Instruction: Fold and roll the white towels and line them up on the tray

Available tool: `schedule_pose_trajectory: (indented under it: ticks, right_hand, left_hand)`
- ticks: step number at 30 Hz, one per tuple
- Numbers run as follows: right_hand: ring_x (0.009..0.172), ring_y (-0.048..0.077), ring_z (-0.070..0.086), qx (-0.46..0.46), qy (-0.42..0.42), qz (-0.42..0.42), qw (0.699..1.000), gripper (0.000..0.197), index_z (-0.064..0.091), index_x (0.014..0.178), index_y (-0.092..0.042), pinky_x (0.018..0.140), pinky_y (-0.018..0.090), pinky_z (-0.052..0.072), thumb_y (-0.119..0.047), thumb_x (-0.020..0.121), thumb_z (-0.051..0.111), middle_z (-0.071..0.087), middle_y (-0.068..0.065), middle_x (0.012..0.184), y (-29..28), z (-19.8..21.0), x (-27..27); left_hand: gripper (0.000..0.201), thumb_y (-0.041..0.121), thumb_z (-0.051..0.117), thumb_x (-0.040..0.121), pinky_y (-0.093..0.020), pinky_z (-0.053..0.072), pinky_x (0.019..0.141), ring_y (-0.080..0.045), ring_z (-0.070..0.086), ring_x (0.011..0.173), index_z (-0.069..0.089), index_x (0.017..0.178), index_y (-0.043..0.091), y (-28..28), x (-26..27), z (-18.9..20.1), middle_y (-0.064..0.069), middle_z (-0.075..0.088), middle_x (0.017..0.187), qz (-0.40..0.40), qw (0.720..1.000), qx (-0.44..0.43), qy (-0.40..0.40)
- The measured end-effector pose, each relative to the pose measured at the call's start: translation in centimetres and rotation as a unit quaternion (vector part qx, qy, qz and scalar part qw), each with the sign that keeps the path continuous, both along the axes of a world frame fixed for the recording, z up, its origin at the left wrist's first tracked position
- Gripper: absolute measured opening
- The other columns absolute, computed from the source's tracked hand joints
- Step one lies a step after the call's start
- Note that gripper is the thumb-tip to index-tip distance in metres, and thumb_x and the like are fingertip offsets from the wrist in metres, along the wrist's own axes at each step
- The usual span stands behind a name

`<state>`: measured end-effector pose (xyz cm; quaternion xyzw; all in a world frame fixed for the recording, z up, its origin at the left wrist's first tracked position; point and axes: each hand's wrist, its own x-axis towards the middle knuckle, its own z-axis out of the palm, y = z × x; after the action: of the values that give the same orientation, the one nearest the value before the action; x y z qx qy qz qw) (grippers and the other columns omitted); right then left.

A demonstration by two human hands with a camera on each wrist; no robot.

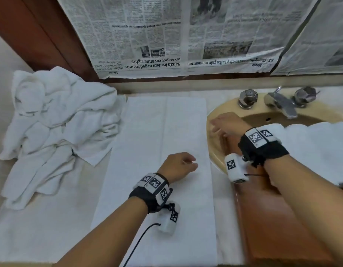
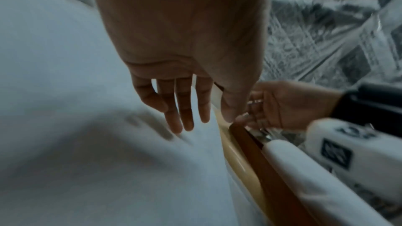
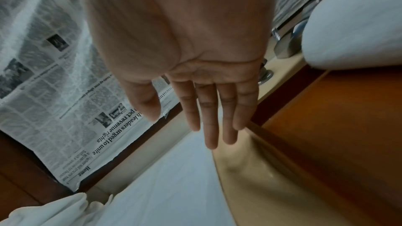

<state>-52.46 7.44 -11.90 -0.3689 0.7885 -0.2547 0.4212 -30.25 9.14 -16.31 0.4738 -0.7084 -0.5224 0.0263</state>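
Observation:
A white towel (image 1: 163, 147), folded into a long strip, lies flat on the counter. My left hand (image 1: 189, 163) hovers over its right half with relaxed, nearly straight fingers (image 2: 185, 118) and holds nothing. My right hand (image 1: 215, 128) is stretched out flat and empty above the beige sink rim, just right of the strip's edge; its fingers (image 3: 208, 126) are straight. A brown wooden tray (image 1: 282, 228) lies across the sink with rolled white towels (image 1: 317, 149) on its far right part. A crumpled pile of white towels (image 1: 57, 128) sits at the left.
The beige sink (image 1: 217, 151) with a chrome faucet (image 1: 282, 105) and two taps lies right of the strip. Newspaper (image 1: 166, 35) covers the wall behind. Another white cloth covers the counter under the strip, and a cable trails from my left wrist.

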Motion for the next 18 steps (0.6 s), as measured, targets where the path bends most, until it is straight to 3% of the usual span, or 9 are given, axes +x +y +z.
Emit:
schedule_pose_trajectory:
  ticks: [3,5,7,9,11,14,18]
  right_hand:
    - [0.086,0.028,0.064,0.007,0.040,0.018,0.999,0.024,0.063,0.091,-0.005,0.082,0.037,0.053,-0.027,0.093,0.056,0.068,0.014,0.097,-2.4,-0.9,-1.7]
    - [0.079,0.025,0.057,0.037,0.102,0.068,0.992,0.025,0.060,0.091,-0.003,0.070,0.033,0.046,-0.027,0.093,0.053,0.061,0.012,0.094,-3.8,-1.4,-2.2]
    - [0.083,0.026,0.053,0.053,0.126,0.087,0.987,0.022,0.060,0.095,-0.008,0.069,0.030,0.038,-0.029,0.093,0.053,0.056,0.011,0.095,-4.8,-1.7,-2.3]
    - [0.086,0.028,0.053,0.064,0.147,0.104,0.982,0.027,0.059,0.100,-0.005,0.064,0.028,0.038,-0.030,0.092,0.054,0.055,0.012,0.095,-5.7,-2.2,-2.4]
    - [0.083,0.028,0.053,0.070,0.140,0.114,0.981,0.027,0.055,0.095,-0.003,0.056,0.028,0.035,-0.030,0.091,0.055,0.055,0.012,0.094,-6.5,-2.7,-2.4]
    - [0.083,0.031,0.055,0.077,0.112,0.116,0.984,0.030,0.056,0.093,-0.002,0.066,0.031,0.040,-0.031,0.089,0.059,0.058,0.014,0.095,-7.5,-3.7,-2.4]
    - [0.061,0.022,0.048,0.085,0.135,0.104,0.982,0.027,0.046,0.070,-0.007,0.055,0.027,0.037,-0.021,0.087,0.060,0.052,0.008,0.073,-8.5,-3.9,-2.2]
  left_hand:
    - [0.023,0.031,0.066,0.089,-0.014,0.044,0.074,-0.008,0.059,0.091,0.066,0.109,0.020,0.6,-3.4,-0.5,0.008,0.063,0.097,0.007,1.000,-0.014,-0.014]
    - [0.023,0.030,0.065,0.088,-0.019,0.049,0.080,-0.010,0.059,0.093,0.066,0.108,0.018,1.0,-4.8,-0.9,0.007,0.062,0.097,0.018,0.999,-0.010,-0.026]
    - [0.022,0.029,0.066,0.088,-0.025,0.050,0.083,-0.012,0.059,0.092,0.065,0.105,0.017,1.3,-5.8,-1.3,0.006,0.061,0.095,0.022,0.999,-0.011,-0.045]
    - [0.023,0.030,0.066,0.087,-0.024,0.045,0.078,-0.013,0.057,0.091,0.064,0.104,0.015,1.4,-6.3,-1.8,0.004,0.058,0.093,0.006,0.997,-0.032,-0.077]
    - [0.021,0.034,0.067,0.086,-0.023,0.042,0.073,-0.015,0.058,0.090,0.062,0.096,0.016,1.3,-6.8,-1.9,0.002,0.058,0.092,-0.006,0.994,-0.046,-0.103]
    - [0.024,0.039,0.067,0.085,-0.030,0.046,0.071,-0.020,0.061,0.085,0.064,0.080,0.015,1.0,-7.4,-1.9,-0.008,0.067,0.088,0.000,0.991,-0.037,-0.129]
    - [0.037,0.047,0.068,0.082,-0.035,0.051,0.079,-0.021,0.062,0.088,0.063,0.088,0.011,0.8,-7.8,-2.2,-0.007,0.067,0.093,0.007,0.986,-0.050,-0.159]
